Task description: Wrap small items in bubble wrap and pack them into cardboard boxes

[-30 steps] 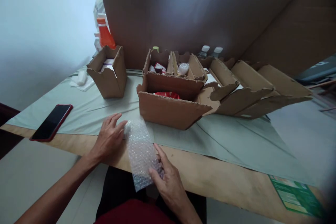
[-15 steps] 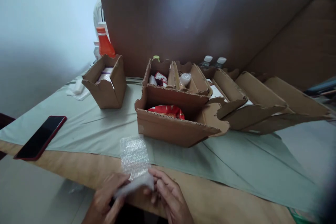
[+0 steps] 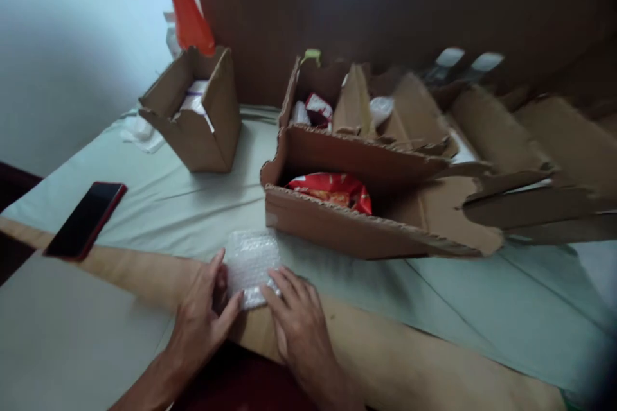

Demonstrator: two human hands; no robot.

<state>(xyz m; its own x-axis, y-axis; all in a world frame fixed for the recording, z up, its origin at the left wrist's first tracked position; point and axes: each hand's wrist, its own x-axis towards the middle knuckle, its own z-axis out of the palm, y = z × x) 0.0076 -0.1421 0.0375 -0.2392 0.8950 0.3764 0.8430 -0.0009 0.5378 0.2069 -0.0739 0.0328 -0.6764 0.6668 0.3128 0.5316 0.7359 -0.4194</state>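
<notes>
A small sheet of clear bubble wrap [image 3: 253, 260] lies flat at the front of the table, its near end folded over. My left hand [image 3: 205, 308] grips its left near corner, the thumb on the near edge and the fingers along the left side. On the right near corner, my right hand [image 3: 296, 314] presses with bent fingers and holds that edge. Just beyond the wrap stands a long cardboard bin [image 3: 337, 228] with a red packet [image 3: 332, 189] inside. Whether anything is wrapped inside the folded end, I cannot tell.
A phone [image 3: 87, 221] lies at the left. Behind it stands a cardboard box [image 3: 207, 141] with an orange bottle [image 3: 190, 19] at its back. Several open cardboard bins [image 3: 501, 135] run along the back right, with white-capped bottles [image 3: 450, 58] behind. The table's front edge [image 3: 385, 347] is bare brown.
The raised near end of the bubble wrap now lies folded down on the sheet. Both hands have moved from holding it up to its near corners. The camera has tipped downward.
</notes>
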